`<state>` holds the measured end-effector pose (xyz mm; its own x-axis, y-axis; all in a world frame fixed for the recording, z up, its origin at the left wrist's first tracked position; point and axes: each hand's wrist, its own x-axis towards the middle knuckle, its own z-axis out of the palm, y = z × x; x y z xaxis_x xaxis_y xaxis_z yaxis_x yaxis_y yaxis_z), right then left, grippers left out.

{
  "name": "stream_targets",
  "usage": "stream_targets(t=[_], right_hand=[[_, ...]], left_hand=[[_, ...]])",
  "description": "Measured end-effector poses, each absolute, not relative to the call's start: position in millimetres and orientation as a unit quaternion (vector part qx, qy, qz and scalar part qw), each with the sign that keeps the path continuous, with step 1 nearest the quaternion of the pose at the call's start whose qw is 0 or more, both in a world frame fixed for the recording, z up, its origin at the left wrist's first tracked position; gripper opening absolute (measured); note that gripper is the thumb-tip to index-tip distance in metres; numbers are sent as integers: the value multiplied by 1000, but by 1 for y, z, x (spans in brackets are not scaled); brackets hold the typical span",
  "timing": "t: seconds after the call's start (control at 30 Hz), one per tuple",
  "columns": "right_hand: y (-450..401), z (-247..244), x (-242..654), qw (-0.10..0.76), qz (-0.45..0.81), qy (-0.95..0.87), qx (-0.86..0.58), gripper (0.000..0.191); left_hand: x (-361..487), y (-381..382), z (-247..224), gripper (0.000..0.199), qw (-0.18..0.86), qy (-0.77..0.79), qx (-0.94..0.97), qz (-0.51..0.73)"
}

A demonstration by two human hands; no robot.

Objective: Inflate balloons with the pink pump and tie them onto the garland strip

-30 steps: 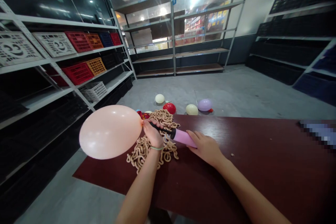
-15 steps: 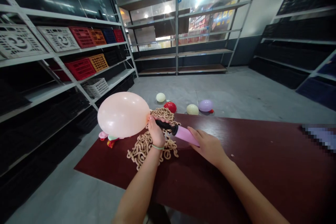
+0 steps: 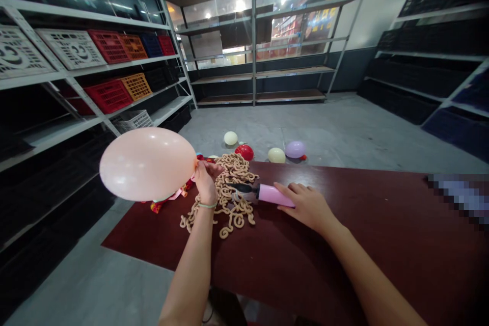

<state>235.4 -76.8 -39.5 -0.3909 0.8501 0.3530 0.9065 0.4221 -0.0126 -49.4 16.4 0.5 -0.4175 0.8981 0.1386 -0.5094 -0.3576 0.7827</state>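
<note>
A large peach balloon (image 3: 148, 164), blown up, hangs to the left over the table corner. My left hand (image 3: 206, 181) pinches its neck, with the other fingers pointing right. The pink balloon pump (image 3: 273, 194) with its black nozzle lies low over the tabletop, its nozzle pointing left and apart from the balloon. My right hand (image 3: 307, 206) is closed round the pump's pink barrel at the right end. Beneath and between the hands spreads a heap of long, thin tan uninflated balloons (image 3: 235, 170), some of them curled.
Flat coloured balloons (image 3: 156, 207) lie partly hidden under the peach one on the dark red table (image 3: 336, 249). On the floor beyond are a red balloon (image 3: 244, 152), a purple balloon (image 3: 295, 149) and pale ones. Shelves with crates (image 3: 109, 46) stand left; a blurred patch (image 3: 462, 196) is at right.
The balloon has come off the pump's nozzle. My left hand has carried it left, while my right hand has lowered the pump and turned it nearly level.
</note>
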Motion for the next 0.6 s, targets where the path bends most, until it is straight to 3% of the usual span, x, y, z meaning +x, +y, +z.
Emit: stream_targets(t=[0.3,0.43,0.6], right_hand=[[-86,-28,210,149,1,-875,-461,59],[-89,-24,208,158,30,-871,-465,53],[-89,-23,207,157,40,-868,-469,49]], left_hand=[[-37,18,-18,39,469,450,470,597],[-32,17,-30,33,372,511,586,506],[-23,11,-31,20,250,504,663,493]])
